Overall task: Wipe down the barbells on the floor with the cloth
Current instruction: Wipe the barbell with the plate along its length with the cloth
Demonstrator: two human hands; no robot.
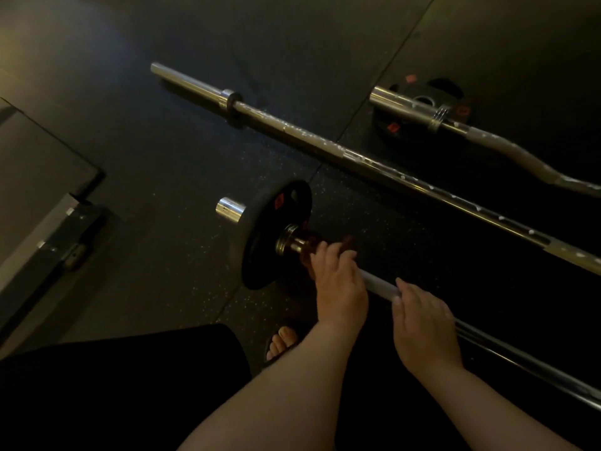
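**Wiping the Nearest Barbell at the Collar**

Your left grip (pixel 338 288) is curled round the cloth (pixel 309 245), which wraps the nearest barbell (pixel 380 287) just beside its plate (pixel 276 236). Your right grip (pixel 422 323) is closed on the bare shaft to steady it. Hold the cloth fully round the shaft and twist it against the collar. 2 more bars, the straight barbell (pixel 325 144) and the curl bar (pixel 507 148), lie on the floor (pixel 162 157) beyond.

The left hand (pixel 340 288) grips a dark reddish cloth (pixel 310 247) around the nearest barbell (pixel 379 284), just beside its black plate (pixel 270 236). The right hand (pixel 422 327) holds the bar close alongside. Beyond both hands, a straight barbell (pixel 325 144) and a curl bar (pixel 500 144) lie on the floor (pixel 162 157).
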